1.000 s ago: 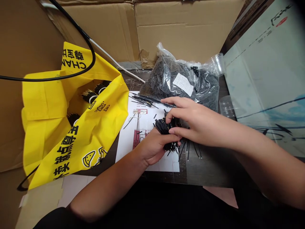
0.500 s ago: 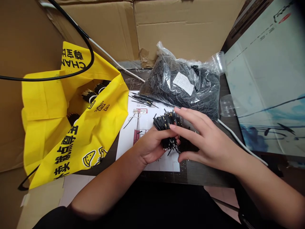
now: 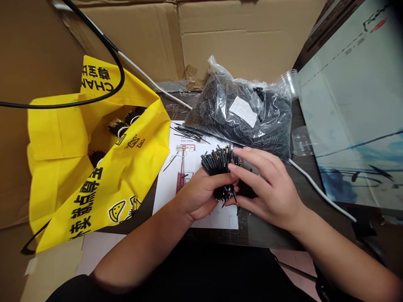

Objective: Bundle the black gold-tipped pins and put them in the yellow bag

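A thick bundle of thin black pins (image 3: 217,161), some with gold-coloured parts, stands roughly upright above the white printed sheet (image 3: 201,221). My left hand (image 3: 201,191) is wrapped round its middle from the left. On the right side, my right hand (image 3: 267,184) has its fingers apart and curved, with the fingertips at the bundle's edge; whether they press on it is hard to tell. Loose black pins (image 3: 189,132) lie at the top of the sheet. Behind the hands rests a clear plastic bag (image 3: 220,105) full of short black tubes, with a white label.
An open yellow bag (image 3: 135,157) at the left holds tied pin bundles (image 3: 117,126). Clear plastic cups (image 3: 302,140) are at the right of the plastic bag. A white cable (image 3: 321,191) runs across the dark table (image 3: 270,235). Cardboard (image 3: 236,37) stands behind.
My right hand has moved slightly inward and its fingers have curled closer to the bundle's right side. My left hand keeps its hold.
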`<action>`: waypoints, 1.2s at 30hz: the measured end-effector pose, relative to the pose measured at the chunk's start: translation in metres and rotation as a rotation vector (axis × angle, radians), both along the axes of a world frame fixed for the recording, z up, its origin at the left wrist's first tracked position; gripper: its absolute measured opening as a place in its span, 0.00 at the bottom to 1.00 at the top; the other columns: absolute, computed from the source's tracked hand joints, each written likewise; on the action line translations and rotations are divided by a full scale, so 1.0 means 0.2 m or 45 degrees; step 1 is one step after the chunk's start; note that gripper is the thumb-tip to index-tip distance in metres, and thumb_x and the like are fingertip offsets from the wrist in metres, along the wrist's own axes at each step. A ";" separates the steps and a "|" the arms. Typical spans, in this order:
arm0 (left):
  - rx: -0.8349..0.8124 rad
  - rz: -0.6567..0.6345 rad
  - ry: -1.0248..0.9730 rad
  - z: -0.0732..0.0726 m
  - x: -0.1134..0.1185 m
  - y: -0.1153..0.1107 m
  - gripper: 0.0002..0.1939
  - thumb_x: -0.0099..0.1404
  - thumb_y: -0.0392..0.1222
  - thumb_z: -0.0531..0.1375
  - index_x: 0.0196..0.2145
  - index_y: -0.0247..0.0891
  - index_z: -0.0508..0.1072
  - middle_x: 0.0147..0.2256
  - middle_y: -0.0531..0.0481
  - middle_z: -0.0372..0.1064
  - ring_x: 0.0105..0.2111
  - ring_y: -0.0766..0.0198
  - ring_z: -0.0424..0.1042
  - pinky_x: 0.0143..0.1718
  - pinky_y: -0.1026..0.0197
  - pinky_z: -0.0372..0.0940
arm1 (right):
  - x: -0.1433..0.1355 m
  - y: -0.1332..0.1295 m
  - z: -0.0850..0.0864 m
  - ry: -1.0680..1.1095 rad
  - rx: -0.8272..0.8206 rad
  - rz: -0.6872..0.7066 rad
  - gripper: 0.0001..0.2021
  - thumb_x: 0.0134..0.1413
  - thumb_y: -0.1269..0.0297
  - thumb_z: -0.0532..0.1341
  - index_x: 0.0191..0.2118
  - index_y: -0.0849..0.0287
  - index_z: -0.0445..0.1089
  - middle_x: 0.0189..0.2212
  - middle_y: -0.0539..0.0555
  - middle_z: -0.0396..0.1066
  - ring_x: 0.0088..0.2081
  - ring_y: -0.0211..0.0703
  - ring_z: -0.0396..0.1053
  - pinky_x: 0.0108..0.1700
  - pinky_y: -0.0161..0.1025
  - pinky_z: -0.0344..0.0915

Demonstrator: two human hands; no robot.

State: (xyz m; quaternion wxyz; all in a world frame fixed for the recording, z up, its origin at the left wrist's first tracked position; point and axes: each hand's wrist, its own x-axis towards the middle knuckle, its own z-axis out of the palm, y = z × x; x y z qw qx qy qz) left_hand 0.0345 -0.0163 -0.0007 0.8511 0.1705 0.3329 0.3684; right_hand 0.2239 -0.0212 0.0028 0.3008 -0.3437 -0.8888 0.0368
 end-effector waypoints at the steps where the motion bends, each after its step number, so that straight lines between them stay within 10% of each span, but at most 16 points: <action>1: -0.019 -0.012 0.015 0.01 0.00 0.00 0.11 0.57 0.39 0.73 0.33 0.33 0.75 0.28 0.50 0.68 0.28 0.68 0.68 0.27 0.66 0.62 | 0.00 -0.01 0.00 0.022 -0.004 -0.038 0.36 0.56 0.55 0.72 0.66 0.58 0.62 0.64 0.69 0.65 0.64 0.64 0.64 0.63 0.63 0.65; 10: -0.024 -0.032 0.032 0.02 0.02 -0.03 0.13 0.58 0.40 0.73 0.31 0.32 0.74 0.26 0.52 0.68 0.27 0.70 0.68 0.35 0.64 0.65 | 0.06 0.04 0.16 -0.081 -0.233 0.121 0.48 0.50 0.31 0.65 0.69 0.56 0.59 0.68 0.69 0.59 0.67 0.69 0.60 0.65 0.67 0.60; 16: 0.037 -0.055 0.005 0.01 0.01 -0.02 0.10 0.58 0.38 0.72 0.30 0.32 0.74 0.27 0.51 0.69 0.29 0.68 0.69 0.37 0.63 0.65 | 0.01 0.20 0.29 -0.267 -0.077 0.119 0.16 0.64 0.64 0.63 0.56 0.59 0.71 0.60 0.64 0.70 0.59 0.63 0.67 0.60 0.61 0.63; 36: 0.048 -0.008 0.118 0.00 0.02 -0.01 0.11 0.57 0.38 0.72 0.28 0.32 0.74 0.25 0.50 0.69 0.28 0.66 0.69 0.36 0.61 0.63 | -0.07 0.30 0.26 -0.342 -0.075 0.259 0.13 0.69 0.66 0.55 0.41 0.57 0.79 0.39 0.56 0.78 0.41 0.51 0.71 0.50 0.53 0.66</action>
